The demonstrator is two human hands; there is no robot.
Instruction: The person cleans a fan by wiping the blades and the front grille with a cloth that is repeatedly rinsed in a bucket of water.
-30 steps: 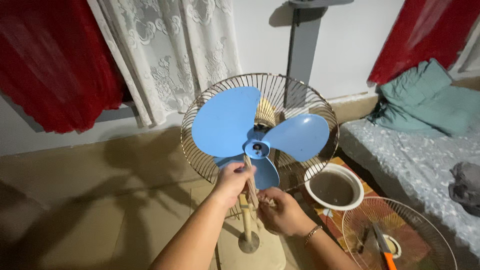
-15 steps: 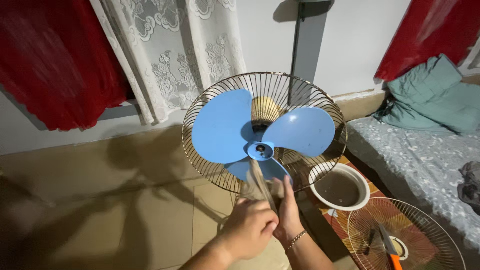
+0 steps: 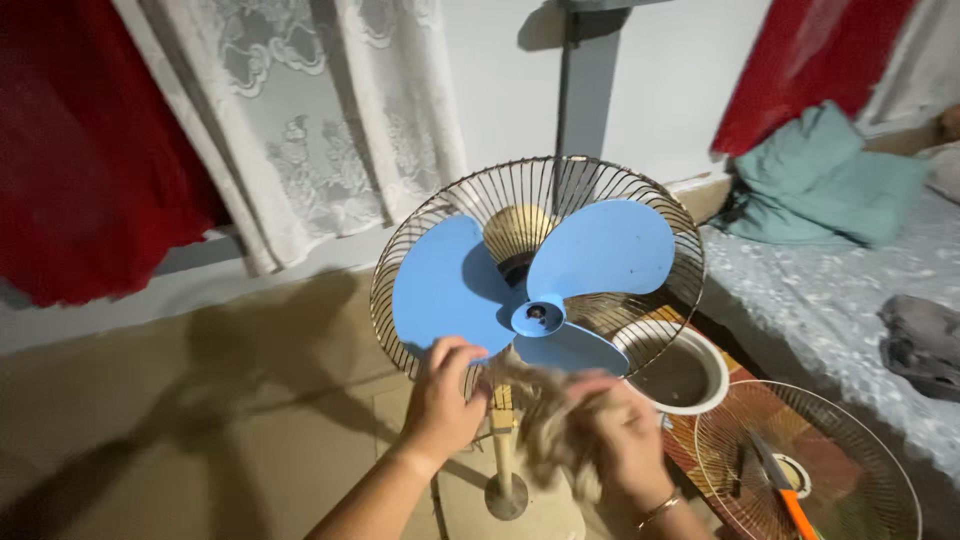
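Blue fan blade [image 3: 455, 290] — three lobes on a hub [image 3: 537, 317], seated on the motor shaft in front of the wire rear guard [image 3: 640, 205], on a slim stand whose base [image 3: 508, 496] rests on the tan floor. You've got a beige cloth [image 3: 545, 430] bunched between both hands just under the lowest lobe. Your left hand [image 3: 440, 395] has its fingers curled, tips touching the lower edge of the left lobe and the cloth's left end. Your right hand [image 3: 620, 430] is closed round the rag's bulk — blurred, so exact finger placement can't be told. The blade looks like thin moulded plastic: light, a bit flexible at the lobe tips, smooth and likely slippery if dusty, and probably free to spin on the shaft, so it would handle best steadied at the hub or near a lobe root, not the tip. The cloth is soft and limp, and will take any pinch. The guard wires are thin and springy. Just beside your right hand sits a white round bowl-like part [image 3: 670, 370]. Farther right, the detached front guard [image 3: 810, 470] lies flat with an orange-handled tool [image 3: 790, 500] on it. A grey-covered bed [image 3: 830, 300] lies well apart.
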